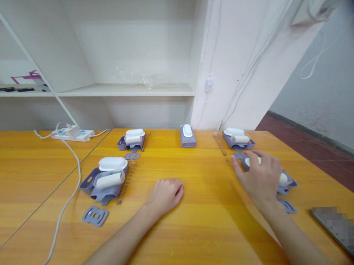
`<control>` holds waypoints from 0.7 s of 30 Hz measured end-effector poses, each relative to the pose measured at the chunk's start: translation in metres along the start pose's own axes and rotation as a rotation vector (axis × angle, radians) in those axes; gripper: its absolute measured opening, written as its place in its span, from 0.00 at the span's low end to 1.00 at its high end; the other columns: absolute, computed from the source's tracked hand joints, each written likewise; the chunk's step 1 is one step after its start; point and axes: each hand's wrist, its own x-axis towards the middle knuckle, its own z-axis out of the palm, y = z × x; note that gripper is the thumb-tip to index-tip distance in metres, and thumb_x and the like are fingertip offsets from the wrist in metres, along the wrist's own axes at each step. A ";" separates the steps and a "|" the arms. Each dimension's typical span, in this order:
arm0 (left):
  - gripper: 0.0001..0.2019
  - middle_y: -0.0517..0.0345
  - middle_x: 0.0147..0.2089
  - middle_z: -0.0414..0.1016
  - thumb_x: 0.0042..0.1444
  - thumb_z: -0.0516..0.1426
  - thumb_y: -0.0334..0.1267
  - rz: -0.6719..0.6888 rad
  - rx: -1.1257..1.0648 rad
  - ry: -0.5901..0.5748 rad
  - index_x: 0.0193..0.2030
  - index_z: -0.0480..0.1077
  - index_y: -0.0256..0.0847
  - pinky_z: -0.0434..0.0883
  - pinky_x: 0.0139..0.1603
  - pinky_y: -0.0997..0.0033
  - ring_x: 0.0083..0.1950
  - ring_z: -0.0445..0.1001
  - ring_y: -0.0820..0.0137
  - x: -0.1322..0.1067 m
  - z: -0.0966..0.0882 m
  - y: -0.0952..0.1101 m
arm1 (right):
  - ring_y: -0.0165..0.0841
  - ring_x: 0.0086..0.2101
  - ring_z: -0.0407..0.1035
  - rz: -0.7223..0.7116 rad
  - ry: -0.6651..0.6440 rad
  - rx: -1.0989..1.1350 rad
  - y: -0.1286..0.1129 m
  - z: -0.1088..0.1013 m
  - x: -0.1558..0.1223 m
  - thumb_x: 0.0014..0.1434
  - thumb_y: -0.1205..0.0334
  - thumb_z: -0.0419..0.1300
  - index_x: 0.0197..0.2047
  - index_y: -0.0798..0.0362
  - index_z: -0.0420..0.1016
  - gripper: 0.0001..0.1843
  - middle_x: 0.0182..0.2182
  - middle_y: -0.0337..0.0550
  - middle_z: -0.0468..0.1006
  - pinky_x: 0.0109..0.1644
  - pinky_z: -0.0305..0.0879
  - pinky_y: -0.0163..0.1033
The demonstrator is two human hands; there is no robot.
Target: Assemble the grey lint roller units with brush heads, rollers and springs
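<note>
My left hand (166, 195) rests on the wooden table with its fingers curled in, and nothing shows in it. My right hand (259, 177) reaches over a set of grey-purple plastic parts with white pieces (283, 179), which it partly hides. Its thumb and fingertips are apart; whether they touch the parts I cannot tell. To the left lies a similar set: a white-bristled oval brush head (113, 163), a white roller (110, 180), a grey-purple housing (107, 193), a coil spring (126, 183) and a slotted flat plate (95, 216).
Farther back are two more sets, with grey-purple housings at left (139, 144) and right (236, 143). Between them stands a grey-purple block with a white oval top (188, 136). A power strip (73, 133) trails a white cable (75, 168). A blurred flat device (336, 231) lies at right.
</note>
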 end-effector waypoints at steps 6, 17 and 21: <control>0.16 0.56 0.29 0.74 0.63 0.44 0.41 0.029 0.044 0.027 0.29 0.66 0.41 0.55 0.27 0.71 0.29 0.71 0.69 0.000 0.002 -0.001 | 0.59 0.49 0.57 0.126 -0.039 -0.270 0.035 0.008 0.001 0.54 0.38 0.54 0.53 0.55 0.70 0.33 0.51 0.67 0.65 0.44 0.49 0.59; 0.15 0.58 0.29 0.74 0.63 0.44 0.40 0.046 0.050 0.040 0.28 0.64 0.41 0.52 0.27 0.70 0.28 0.71 0.69 -0.001 0.003 -0.002 | 0.56 0.36 0.69 0.257 -0.432 -0.161 0.059 0.018 0.001 0.52 0.35 0.51 0.49 0.44 0.75 0.30 0.43 0.61 0.72 0.30 0.60 0.54; 0.15 0.59 0.29 0.74 0.63 0.44 0.40 0.052 0.050 0.033 0.28 0.64 0.41 0.52 0.27 0.70 0.28 0.71 0.69 0.000 0.003 -0.002 | 0.55 0.36 0.69 0.275 -0.455 -0.159 0.060 0.017 0.004 0.53 0.34 0.49 0.48 0.45 0.76 0.31 0.44 0.59 0.72 0.31 0.61 0.52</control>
